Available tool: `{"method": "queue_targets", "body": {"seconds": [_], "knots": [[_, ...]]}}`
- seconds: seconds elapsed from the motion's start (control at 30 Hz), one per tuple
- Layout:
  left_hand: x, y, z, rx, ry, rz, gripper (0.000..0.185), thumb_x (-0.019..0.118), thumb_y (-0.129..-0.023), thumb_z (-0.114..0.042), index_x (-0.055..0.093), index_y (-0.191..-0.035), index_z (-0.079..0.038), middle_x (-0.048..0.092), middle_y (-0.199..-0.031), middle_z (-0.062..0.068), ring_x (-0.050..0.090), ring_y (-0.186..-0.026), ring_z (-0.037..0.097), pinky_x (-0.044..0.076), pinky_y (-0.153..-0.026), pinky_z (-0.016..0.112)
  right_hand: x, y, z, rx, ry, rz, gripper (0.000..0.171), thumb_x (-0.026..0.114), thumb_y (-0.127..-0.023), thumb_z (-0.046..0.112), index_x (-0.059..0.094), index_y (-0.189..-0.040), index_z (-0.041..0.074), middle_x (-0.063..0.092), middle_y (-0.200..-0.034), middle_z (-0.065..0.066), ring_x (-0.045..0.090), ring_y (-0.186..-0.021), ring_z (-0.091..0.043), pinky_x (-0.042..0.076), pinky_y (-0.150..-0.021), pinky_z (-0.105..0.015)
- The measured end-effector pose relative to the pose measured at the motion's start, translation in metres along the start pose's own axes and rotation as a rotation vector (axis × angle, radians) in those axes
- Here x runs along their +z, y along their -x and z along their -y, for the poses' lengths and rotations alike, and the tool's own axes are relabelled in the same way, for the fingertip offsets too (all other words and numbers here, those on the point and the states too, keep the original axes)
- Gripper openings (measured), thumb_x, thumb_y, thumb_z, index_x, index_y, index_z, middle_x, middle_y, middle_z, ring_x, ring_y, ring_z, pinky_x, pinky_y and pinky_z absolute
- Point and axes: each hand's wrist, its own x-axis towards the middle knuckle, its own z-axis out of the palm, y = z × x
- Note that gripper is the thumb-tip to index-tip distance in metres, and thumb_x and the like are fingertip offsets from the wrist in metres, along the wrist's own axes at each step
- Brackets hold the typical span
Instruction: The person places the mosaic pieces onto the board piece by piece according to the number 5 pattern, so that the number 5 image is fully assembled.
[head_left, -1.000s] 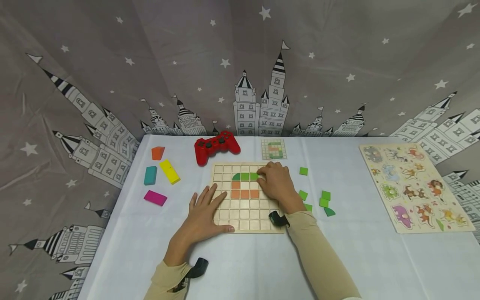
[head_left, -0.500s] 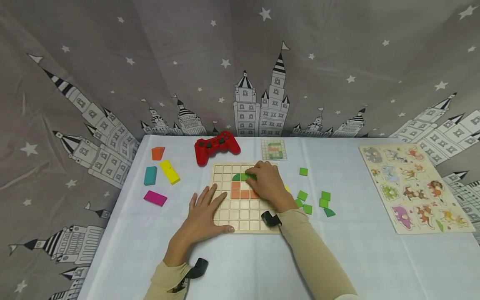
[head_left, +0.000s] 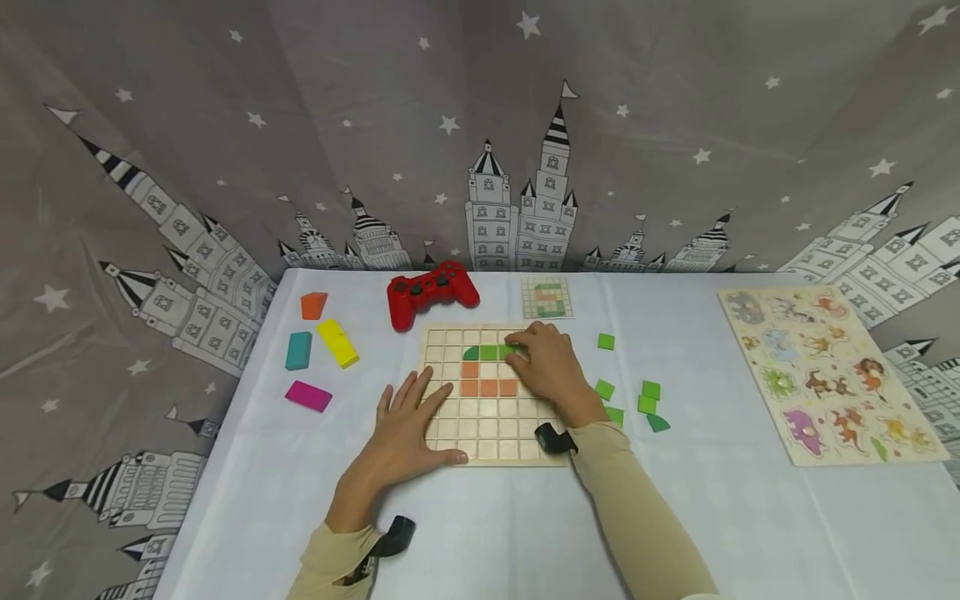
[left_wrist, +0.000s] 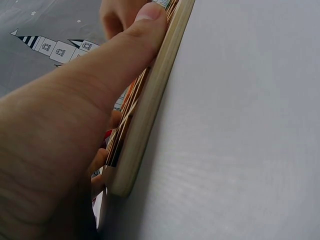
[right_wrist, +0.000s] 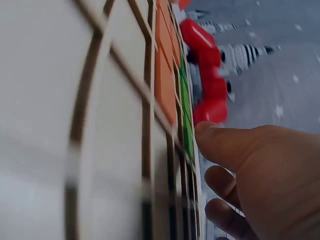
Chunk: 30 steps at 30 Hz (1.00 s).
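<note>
A wooden grid board lies on the white table. Its second row holds a run of green tiles, with orange tiles below them in an L. My right hand rests over the board's right side, its bent fingertips on the green tile at the right end of the run. In the right wrist view the thumb meets the green tiles beside the orange tiles. My left hand lies flat on the board's front left corner, thumb along the board's edge.
Several loose green tiles lie right of the board. A pattern card and a red game controller sit behind it. Orange, teal, yellow and magenta blocks lie left. An animal puzzle lies far right.
My right hand slid left over the green row half a second ago and has come back right, uncovering the third green tile. The left hand has stayed put.
</note>
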Motion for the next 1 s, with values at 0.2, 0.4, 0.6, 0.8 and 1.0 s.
{"method": "queue_targets", "body": {"seconds": [0.2, 0.4, 0.6, 0.8, 1.0], "knots": [[0.000, 0.001, 0.001, 0.001, 0.002, -0.005, 0.106, 0.082, -0.071, -0.064, 0.040, -0.158, -0.021, 0.017, -0.172, 0.013, 0.010, -0.158, 0.039, 0.003, -0.123, 0.068, -0.016, 0.021, -0.034, 0.084, -0.052, -0.071, 0.033, 0.068, -0.098, 0.032, 0.072, -0.127, 0.015, 0.067, -0.122, -0.014, 0.060, -0.111, -0.035, 0.046, -0.096, -0.055], [0.000, 0.001, 0.001, -0.010, -0.002, -0.001, 0.106, 0.082, -0.070, -0.063, 0.040, -0.158, -0.021, 0.017, -0.172, 0.014, 0.010, -0.158, 0.040, 0.004, -0.123, 0.069, -0.030, 0.033, -0.066, 0.218, -0.059, -0.131, 0.039, 0.067, -0.098, 0.029, 0.067, -0.133, 0.011, 0.065, -0.121, -0.017, 0.057, -0.114, -0.037, 0.044, -0.101, -0.057], [-0.001, 0.000, 0.000, -0.011, -0.003, 0.010, 0.106, 0.081, -0.071, -0.065, 0.040, -0.158, -0.021, 0.016, -0.172, 0.013, 0.009, -0.159, 0.040, 0.003, -0.123, 0.069, -0.036, 0.038, -0.085, 0.359, -0.006, -0.131, 0.049, 0.065, -0.099, 0.030, 0.059, -0.143, 0.008, 0.055, -0.136, -0.023, 0.050, -0.124, -0.041, 0.042, -0.105, -0.058], [-0.001, 0.000, 0.000, -0.017, -0.006, 0.013, 0.106, 0.081, -0.071, -0.064, 0.040, -0.158, -0.021, 0.015, -0.172, 0.014, 0.009, -0.159, 0.040, 0.003, -0.123, 0.069, -0.038, 0.041, -0.091, 0.374, 0.005, -0.118, 0.049, 0.064, -0.099, 0.029, 0.059, -0.141, 0.003, 0.054, -0.136, -0.027, 0.050, -0.126, -0.044, 0.041, -0.108, -0.061], [-0.001, 0.000, 0.000, -0.019, -0.007, 0.015, 0.106, 0.081, -0.071, -0.064, 0.040, -0.158, -0.021, 0.015, -0.172, 0.014, 0.009, -0.159, 0.040, 0.003, -0.123, 0.069, -0.038, 0.043, -0.096, 0.384, -0.014, -0.139, 0.044, 0.063, -0.100, 0.026, 0.062, -0.136, 0.002, 0.056, -0.134, -0.026, 0.050, -0.127, -0.044, 0.039, -0.110, -0.061]]}}
